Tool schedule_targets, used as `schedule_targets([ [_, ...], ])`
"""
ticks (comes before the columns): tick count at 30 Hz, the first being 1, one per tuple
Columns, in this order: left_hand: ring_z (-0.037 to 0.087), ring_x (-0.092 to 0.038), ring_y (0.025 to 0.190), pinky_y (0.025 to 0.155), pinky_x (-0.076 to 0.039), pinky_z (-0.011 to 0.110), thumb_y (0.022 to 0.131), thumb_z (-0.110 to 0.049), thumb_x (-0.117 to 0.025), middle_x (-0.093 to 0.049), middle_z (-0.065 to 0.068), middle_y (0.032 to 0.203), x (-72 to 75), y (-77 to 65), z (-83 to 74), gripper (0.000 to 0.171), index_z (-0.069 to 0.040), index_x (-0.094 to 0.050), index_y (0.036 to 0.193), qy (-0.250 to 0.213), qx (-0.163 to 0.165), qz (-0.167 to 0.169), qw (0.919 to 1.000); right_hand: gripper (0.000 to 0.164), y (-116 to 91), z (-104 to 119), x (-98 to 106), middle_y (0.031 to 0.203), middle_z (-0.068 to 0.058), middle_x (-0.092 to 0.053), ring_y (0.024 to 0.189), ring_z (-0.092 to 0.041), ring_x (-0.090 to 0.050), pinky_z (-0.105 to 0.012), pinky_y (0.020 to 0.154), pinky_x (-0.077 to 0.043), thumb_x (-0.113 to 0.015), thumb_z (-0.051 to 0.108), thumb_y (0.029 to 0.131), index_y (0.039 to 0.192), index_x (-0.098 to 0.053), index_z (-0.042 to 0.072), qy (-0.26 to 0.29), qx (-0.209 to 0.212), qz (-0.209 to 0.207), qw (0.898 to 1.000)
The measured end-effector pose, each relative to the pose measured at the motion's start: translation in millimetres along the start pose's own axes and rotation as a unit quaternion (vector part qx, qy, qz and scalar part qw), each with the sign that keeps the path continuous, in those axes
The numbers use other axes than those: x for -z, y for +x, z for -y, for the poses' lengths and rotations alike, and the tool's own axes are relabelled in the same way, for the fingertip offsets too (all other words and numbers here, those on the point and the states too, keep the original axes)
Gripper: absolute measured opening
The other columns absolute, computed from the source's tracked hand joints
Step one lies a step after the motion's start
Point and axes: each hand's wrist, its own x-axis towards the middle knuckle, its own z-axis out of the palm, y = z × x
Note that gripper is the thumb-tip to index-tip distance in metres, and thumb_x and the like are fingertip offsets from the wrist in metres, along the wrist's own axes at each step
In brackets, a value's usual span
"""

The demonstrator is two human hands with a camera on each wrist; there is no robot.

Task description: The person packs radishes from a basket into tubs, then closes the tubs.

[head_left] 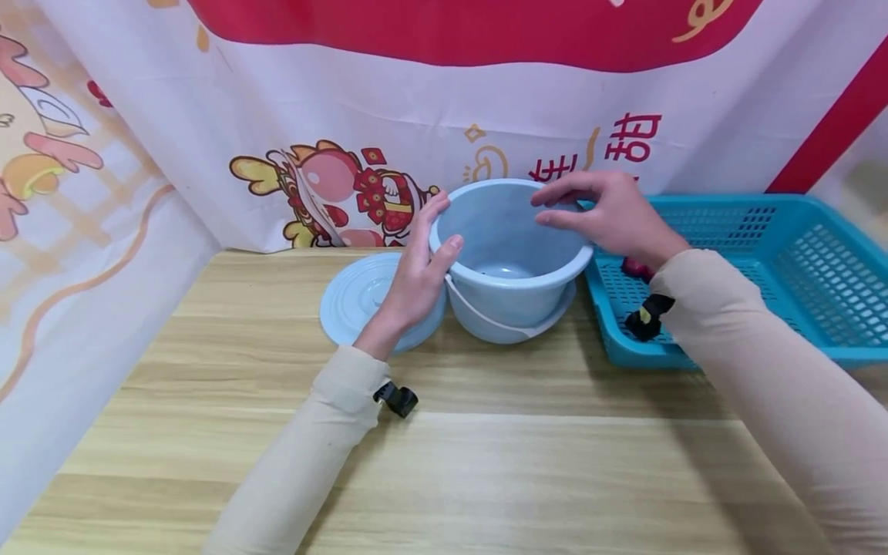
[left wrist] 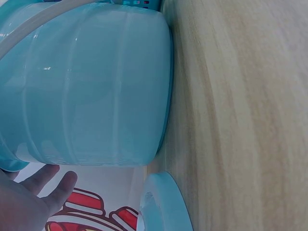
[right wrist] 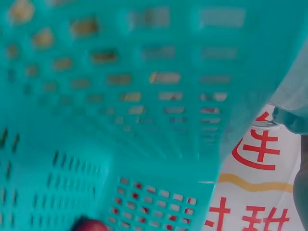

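Note:
A light blue bucket (head_left: 509,304) stands upright on the table, its pale handle hanging down in front. My left hand (head_left: 416,270) holds the bucket's left rim, thumb over the edge and fingers along the outside. In the left wrist view, fingers (left wrist: 57,190) show beside the bucket wall (left wrist: 91,86). Above the right part of the bucket's mouth is my right hand (head_left: 603,212), its fingers and thumb apart and pointing inward, with nothing visible between them. Dark red, roundish things (head_left: 636,269) lie in the teal basket (head_left: 610,339), partly hidden by the right wrist.
A round light blue lid (head_left: 347,304) lies flat on the wooden table (head_left: 486,478), left of the bucket and partly behind the left wrist. The basket stands close to the bucket's right side. A printed cloth (head_left: 388,100) hangs right behind them.

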Motion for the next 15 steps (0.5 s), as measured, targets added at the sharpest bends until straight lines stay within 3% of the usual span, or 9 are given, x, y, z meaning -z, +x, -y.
schedule_targets([
  [6, 0.017, -0.022, 0.163, 0.131, -0.027, 0.058, 0.104, -0.045, -0.048, -0.020, -0.004, 0.178, 0.0, 0.7, 1.5, 0.071, -0.017, -0.028, 0.166, -0.002, -0.001, -0.002, 1.0000, 0.047, -3, -8, 11, 0.131, -0.003, -0.075, 0.112, -0.013, -0.071, -0.015, 0.086, -0.059, -0.083, 0.037, 0.092, 0.136, -0.073, 0.021, 0.061, -0.009, -0.020, 0.998],
  [15, 0.016, -0.020, 0.164, 0.131, -0.026, 0.059, 0.105, -0.043, -0.048, -0.019, -0.003, 0.178, -1.3, 1.6, 0.7, 0.069, -0.018, -0.028, 0.166, -0.008, 0.001, 0.002, 1.0000, 0.053, -18, -39, 37, 0.139, 0.005, -0.072, 0.120, -0.009, -0.067, -0.011, 0.087, -0.057, -0.080, 0.037, 0.094, 0.144, -0.068, 0.023, 0.107, -0.074, -0.054, 0.990],
])
